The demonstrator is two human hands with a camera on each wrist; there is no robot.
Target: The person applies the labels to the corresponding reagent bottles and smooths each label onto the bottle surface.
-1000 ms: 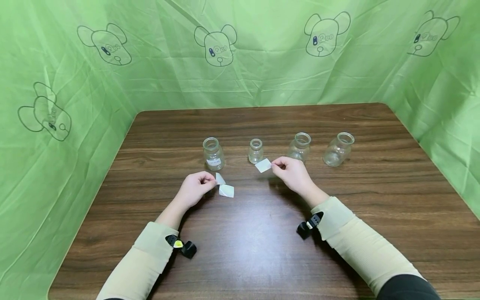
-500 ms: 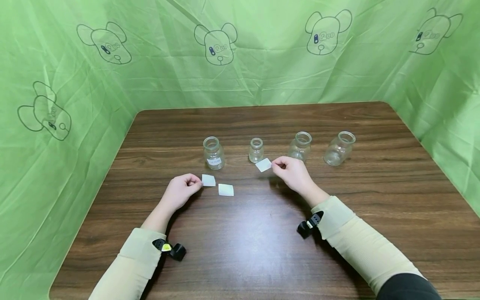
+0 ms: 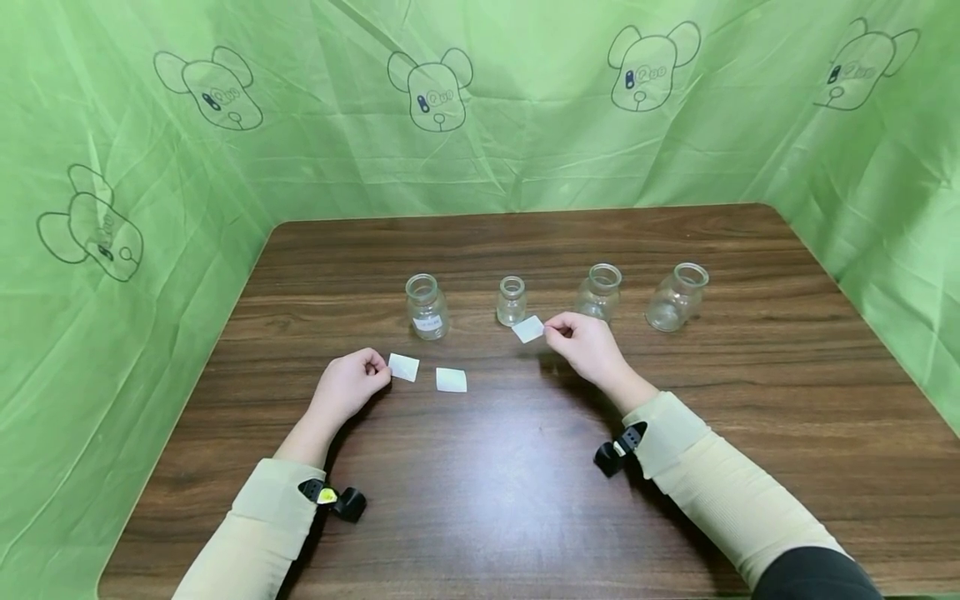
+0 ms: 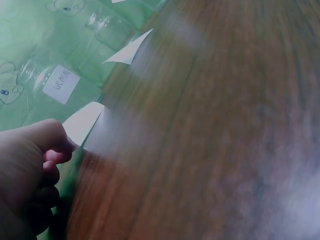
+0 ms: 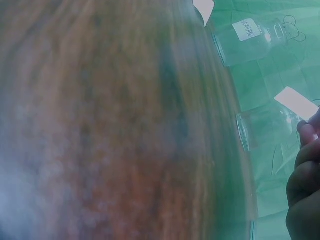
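My left hand pinches a corner of a small white paper label low over the table. Just right of it, a second white label lies apart; in the left wrist view that label looks curled. Behind them stands a glass jar bearing a white label with handwriting. Between thumb and forefinger my right hand holds a third white label by its edge, in front of a small glass jar. Whether that label touches the small jar, I cannot tell.
Two more glass jars stand upright to the right: one jar partly behind my right hand, the other jar farther right. The brown wooden table has green printed curtains around its back and sides.
My left hand has drawn leftward with its label, which touched the label on the table earlier and is now apart from it. The right hand stays almost still with its label.
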